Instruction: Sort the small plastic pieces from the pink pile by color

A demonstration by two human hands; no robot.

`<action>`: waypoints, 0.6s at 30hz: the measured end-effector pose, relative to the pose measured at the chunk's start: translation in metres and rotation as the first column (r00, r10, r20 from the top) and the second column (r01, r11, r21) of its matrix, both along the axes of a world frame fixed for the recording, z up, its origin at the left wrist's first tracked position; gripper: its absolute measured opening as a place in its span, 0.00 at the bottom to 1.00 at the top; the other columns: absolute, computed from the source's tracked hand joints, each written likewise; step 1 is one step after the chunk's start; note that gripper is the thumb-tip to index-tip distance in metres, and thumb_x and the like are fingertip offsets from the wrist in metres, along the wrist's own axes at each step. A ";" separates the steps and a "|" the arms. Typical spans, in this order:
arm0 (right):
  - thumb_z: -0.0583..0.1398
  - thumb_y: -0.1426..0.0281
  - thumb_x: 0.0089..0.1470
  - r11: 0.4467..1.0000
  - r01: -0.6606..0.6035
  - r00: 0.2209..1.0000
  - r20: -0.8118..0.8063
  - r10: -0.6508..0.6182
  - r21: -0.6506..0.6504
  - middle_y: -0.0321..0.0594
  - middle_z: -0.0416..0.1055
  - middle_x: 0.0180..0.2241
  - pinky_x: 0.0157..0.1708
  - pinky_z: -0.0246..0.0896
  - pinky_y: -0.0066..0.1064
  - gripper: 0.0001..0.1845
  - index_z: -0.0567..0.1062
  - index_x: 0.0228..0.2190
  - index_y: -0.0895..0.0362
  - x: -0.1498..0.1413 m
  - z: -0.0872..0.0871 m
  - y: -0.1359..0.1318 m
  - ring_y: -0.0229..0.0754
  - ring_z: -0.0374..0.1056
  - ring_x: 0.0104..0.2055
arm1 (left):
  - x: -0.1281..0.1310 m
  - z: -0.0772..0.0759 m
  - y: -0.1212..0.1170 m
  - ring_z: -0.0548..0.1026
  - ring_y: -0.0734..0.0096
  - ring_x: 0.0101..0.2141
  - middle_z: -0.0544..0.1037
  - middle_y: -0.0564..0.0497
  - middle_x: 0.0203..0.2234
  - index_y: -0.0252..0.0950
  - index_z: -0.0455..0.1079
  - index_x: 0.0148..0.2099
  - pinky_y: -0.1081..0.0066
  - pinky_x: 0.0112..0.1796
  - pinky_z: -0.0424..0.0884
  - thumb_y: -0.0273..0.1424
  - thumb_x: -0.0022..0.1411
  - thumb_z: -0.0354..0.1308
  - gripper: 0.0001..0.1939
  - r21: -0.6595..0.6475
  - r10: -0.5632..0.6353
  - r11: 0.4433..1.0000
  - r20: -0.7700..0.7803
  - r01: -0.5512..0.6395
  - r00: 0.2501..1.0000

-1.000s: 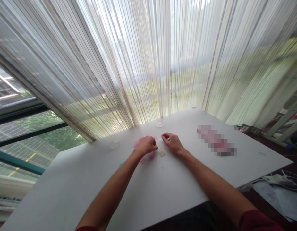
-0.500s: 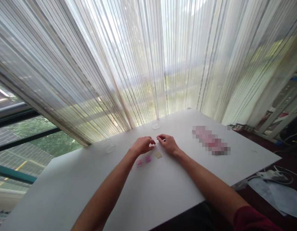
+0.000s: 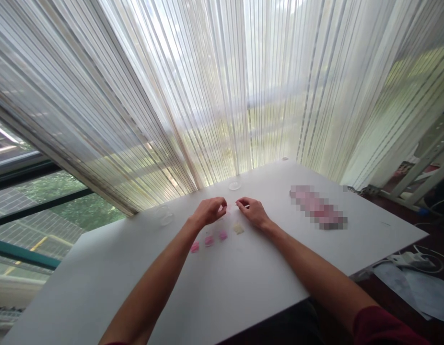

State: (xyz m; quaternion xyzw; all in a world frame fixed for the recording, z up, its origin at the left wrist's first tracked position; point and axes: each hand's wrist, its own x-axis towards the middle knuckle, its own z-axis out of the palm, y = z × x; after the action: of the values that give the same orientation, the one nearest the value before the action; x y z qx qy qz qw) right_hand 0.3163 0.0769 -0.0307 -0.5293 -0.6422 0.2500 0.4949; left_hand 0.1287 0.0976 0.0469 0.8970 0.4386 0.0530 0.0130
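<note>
My left hand (image 3: 211, 210) is held low over the white table (image 3: 114, 268), its thumb and fingers curled into a pinch. Facing it, a small gap away, my right hand (image 3: 252, 211) has its fingertips pressed together. A faint pinkish trace shows between the two, too blurred to name. Below the hands lie a small beige packet-like piece (image 3: 238, 228) and, in a slanting row, three small pink pieces: a purplish-pink piece (image 3: 223, 235), a middle pink piece (image 3: 209, 240) and a left pink piece (image 3: 195, 247), the last close to my left forearm.
A clear round dish (image 3: 235, 186) lies near the table's far edge, with other clear round pieces (image 3: 166, 218) farther left. A pixelated pinkish object (image 3: 318, 207) lies to the right. Sheer curtains (image 3: 215, 96) hang along the far edge. A white cable (image 3: 419, 261) is beyond the right edge.
My left hand has risen and shifted left, uncovering more of the pink pieces. Its fingers loosened half a second ago and are curled again. My right hand stays facing it; the camera view has shifted slightly.
</note>
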 end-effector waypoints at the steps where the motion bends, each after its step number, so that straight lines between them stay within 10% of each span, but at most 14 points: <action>1: 0.58 0.66 0.55 1.000 -0.001 1.000 -0.001 0.001 -0.002 0.38 0.79 0.32 0.38 0.70 0.31 0.10 0.79 0.32 0.55 0.000 0.000 0.000 0.41 0.75 0.35 | -0.005 0.002 0.002 0.76 0.67 0.32 0.79 0.50 0.32 0.38 0.74 0.40 0.72 0.33 0.69 0.32 0.60 0.54 0.09 -0.025 0.039 0.999 0.061 -0.038 0.997; 9: 0.58 0.65 0.55 0.999 -0.023 1.000 0.001 0.023 -0.025 0.39 0.79 0.33 0.36 0.69 0.31 0.11 0.79 0.33 0.56 0.000 0.003 -0.004 0.41 0.74 0.34 | -0.042 0.002 -0.018 0.71 0.74 0.26 0.81 0.49 0.31 0.34 0.77 0.40 0.74 0.29 0.69 0.38 0.59 0.57 0.14 -0.219 0.130 0.975 0.460 -0.029 0.879; 18: 0.58 0.65 0.56 0.994 -0.110 0.993 -0.033 0.110 -0.003 0.40 0.80 0.36 0.40 0.71 0.34 0.11 0.79 0.36 0.55 -0.017 0.021 0.002 0.44 0.76 0.38 | -0.076 -0.033 -0.064 0.65 0.77 0.20 0.77 0.51 0.23 0.33 0.78 0.37 0.76 0.22 0.61 0.43 0.57 0.61 0.17 -0.243 0.270 0.961 0.725 -0.131 0.634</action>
State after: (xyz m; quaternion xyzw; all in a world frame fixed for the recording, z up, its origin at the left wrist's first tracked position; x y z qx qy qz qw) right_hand 0.2995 0.0790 -0.0101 -0.4902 -0.6616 0.2869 0.4895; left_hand 0.0524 0.0333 0.0134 0.7354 0.4938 0.3828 0.2622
